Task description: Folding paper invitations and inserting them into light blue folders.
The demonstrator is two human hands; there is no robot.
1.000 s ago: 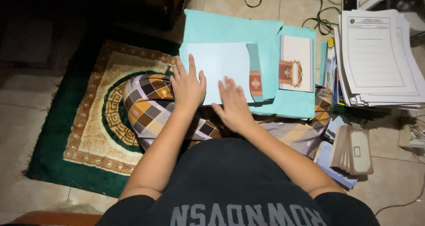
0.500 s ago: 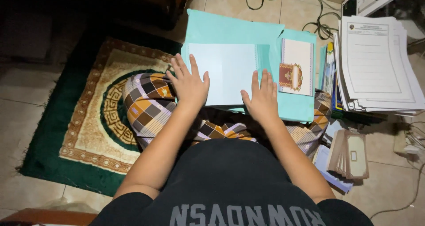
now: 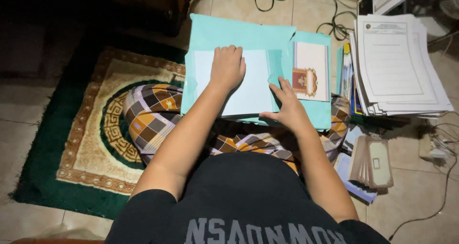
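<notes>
The pale blue sheet is lying flat on the turquoise folder, which is resting across the person's lap, and its long axis is running left to right. The left hand is pressing down flat on the sheet's upper middle, fingers together and pointing away from the body, gripping nothing. The right hand is sitting at the sheet's right edge, fingers spread and lying on the paper, thumb low by the near corner; whether it is pinching that edge I cannot tell. So the right hand is the nearer one to the free edge, and the sheet is stretching away leftward from it. Just right of that edge, a small cream card with a red and gold emblem is lying on the folder. Beyond, a stack of printed papers is sitting on the tiled floor.
</notes>
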